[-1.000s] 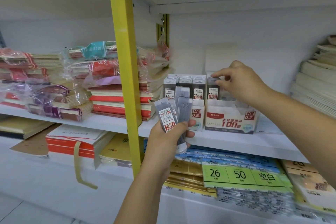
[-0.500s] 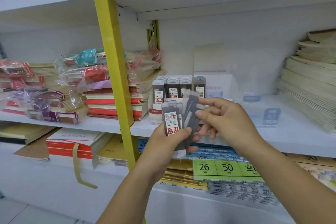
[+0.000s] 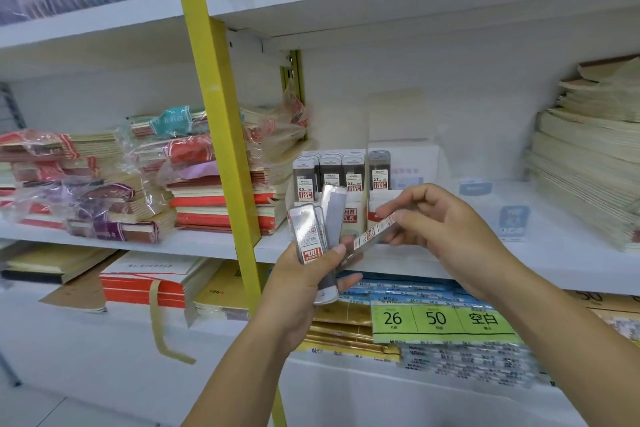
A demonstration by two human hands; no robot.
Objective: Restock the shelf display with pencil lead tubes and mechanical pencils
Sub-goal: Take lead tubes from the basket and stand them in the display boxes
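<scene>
White shelf [image 3: 433, 263] edge behind hands: left hand [image 3: 304, 274] gripping fanned lead tubes [image 3: 310, 236], right hand [image 3: 446, 222] pinching one tube [image 3: 372, 236].

Two bare forearms, no sleeves, left hand [image 3: 304, 274], right hand [image 3: 446, 229], no rings or watch

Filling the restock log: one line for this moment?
left hand: holds lead tubes | right hand: pinches one tube | 0.7 box: one tube standing
</scene>
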